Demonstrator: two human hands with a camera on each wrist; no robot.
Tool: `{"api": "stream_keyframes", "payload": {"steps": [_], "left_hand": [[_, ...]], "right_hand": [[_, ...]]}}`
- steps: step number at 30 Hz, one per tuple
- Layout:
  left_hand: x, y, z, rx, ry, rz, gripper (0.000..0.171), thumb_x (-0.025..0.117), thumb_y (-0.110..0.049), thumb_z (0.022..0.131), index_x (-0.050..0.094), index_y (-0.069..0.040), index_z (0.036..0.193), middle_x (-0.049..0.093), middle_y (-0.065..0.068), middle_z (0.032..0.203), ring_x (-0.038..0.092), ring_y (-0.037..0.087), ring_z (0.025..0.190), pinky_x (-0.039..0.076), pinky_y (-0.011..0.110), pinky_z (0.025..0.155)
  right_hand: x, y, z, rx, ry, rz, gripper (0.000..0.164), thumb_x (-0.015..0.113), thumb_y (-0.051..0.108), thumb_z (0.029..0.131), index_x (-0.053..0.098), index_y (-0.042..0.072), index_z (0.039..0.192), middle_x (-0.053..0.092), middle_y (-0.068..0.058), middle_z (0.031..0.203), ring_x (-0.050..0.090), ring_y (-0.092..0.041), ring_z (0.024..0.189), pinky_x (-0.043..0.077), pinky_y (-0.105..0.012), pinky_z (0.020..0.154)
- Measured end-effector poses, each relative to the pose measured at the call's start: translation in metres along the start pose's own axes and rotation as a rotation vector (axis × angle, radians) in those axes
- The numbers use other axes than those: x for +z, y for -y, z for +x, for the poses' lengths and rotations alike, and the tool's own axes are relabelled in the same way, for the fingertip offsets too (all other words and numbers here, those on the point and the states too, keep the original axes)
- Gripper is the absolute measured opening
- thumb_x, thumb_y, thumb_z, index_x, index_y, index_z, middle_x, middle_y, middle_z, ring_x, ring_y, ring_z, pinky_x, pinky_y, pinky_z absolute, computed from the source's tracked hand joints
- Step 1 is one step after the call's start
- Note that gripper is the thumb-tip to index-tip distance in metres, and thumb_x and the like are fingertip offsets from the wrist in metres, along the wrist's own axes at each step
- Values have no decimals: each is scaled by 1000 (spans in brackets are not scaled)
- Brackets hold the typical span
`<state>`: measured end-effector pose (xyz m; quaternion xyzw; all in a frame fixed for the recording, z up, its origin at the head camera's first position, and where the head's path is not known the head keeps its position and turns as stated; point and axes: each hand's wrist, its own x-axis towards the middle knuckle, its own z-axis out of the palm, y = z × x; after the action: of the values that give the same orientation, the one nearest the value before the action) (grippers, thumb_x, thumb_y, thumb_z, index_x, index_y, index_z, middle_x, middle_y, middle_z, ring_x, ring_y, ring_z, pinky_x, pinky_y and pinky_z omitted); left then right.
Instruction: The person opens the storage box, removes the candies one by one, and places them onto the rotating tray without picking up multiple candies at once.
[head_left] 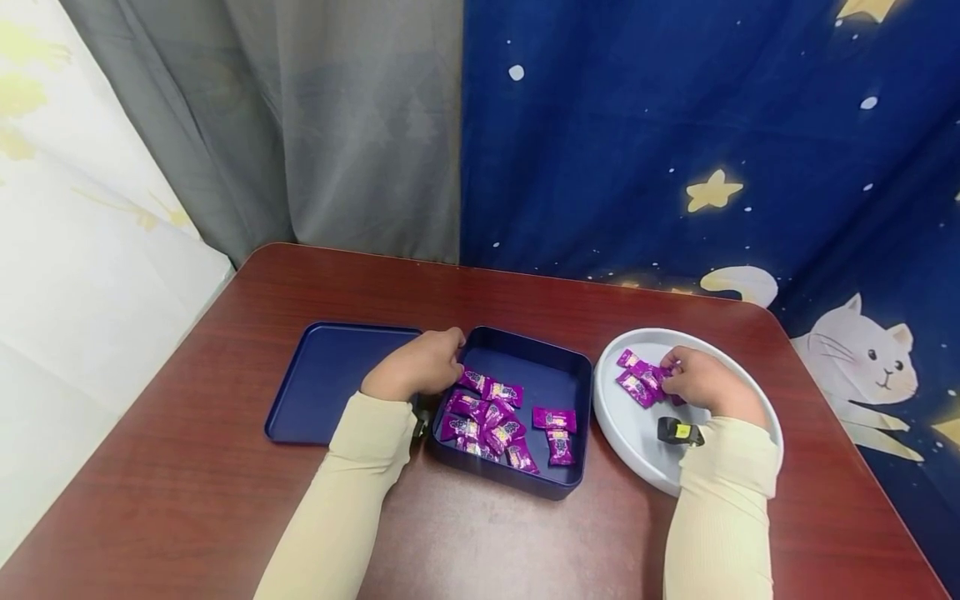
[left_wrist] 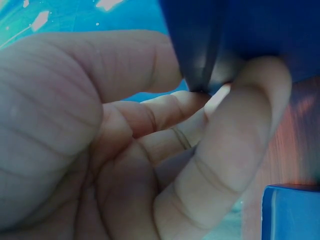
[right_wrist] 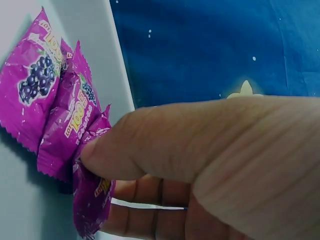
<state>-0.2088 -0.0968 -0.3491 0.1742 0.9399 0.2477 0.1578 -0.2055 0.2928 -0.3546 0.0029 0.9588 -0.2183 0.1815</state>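
A dark blue box (head_left: 510, 482) holds a pile of purple wrapped candies (head_left: 483, 417) on its left, with two more at its right. My left hand (head_left: 423, 362) grips the box's left wall; in the left wrist view its fingers (left_wrist: 235, 145) lie against the blue side. Over a round white tray (head_left: 630, 454), my right hand (head_left: 705, 382) pinches a purple candy (right_wrist: 92, 200) between thumb and fingers. Other candies with grape pictures (right_wrist: 37, 85) lie right beside it on the tray.
A flat dark blue lid (head_left: 322, 383) lies left of the box on the brown table (head_left: 202, 467). A black wrist camera (head_left: 675, 431) sits under the right wrist. Grey and blue curtains (head_left: 600, 125) hang behind the table.
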Motion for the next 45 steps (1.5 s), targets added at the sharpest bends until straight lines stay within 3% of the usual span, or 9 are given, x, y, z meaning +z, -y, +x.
{"api": "stream_keyframes", "payload": {"steps": [11,16,20,28,34,40,45], "left_hand": [[2,0,1,-11,-4,0,41,56,-14,91,48,2,127,60,16,111,55,23,90,50,44,88],[2,1,1,-5,-5,3,41,55,-15,91,48,2,127,60,15,111,55,23,89,50,44,87],[1,0,0,-8,-3,0,40,56,-14,91,48,2,127,60,16,111,55,23,89,50,44,87],[1,0,0,-7,-1,9,41,56,-14,90,47,2,128,60,17,114,55,23,92,49,45,89],[1,1,1,-8,0,6,42,55,-14,91,47,2,128,60,17,115,56,23,93,49,45,90],[0,0,0,-11,-3,6,41,55,-14,91,48,2,128,60,17,114,56,23,94,49,46,90],[-1,-1,-1,-20,2,8,40,56,-14,91,49,1,127,60,16,113,56,23,91,50,45,88]], "right_hand": [[-2,3,-1,-48,-50,-37,35,61,10,82,55,-5,114,57,-12,81,51,-23,72,43,-36,62],[-6,11,-4,-75,-121,-76,44,59,20,87,50,-4,123,60,-26,106,56,-36,91,49,-54,81],[-9,25,-8,-113,-161,-89,53,57,26,89,44,-3,132,49,-32,128,45,-47,114,36,-65,96],[-11,59,-13,-223,-225,-130,60,56,23,89,38,-3,139,33,-30,144,25,-44,131,21,-61,107],[-8,90,-24,-272,-226,-137,61,57,27,90,36,2,142,23,-26,150,22,-42,133,23,-63,106],[0,115,-29,-378,-264,-157,57,59,25,89,41,1,138,28,-25,148,26,-39,133,27,-59,106],[9,127,-28,-411,-267,-181,55,60,25,88,44,1,136,34,-25,145,29,-38,131,30,-58,105]]}}
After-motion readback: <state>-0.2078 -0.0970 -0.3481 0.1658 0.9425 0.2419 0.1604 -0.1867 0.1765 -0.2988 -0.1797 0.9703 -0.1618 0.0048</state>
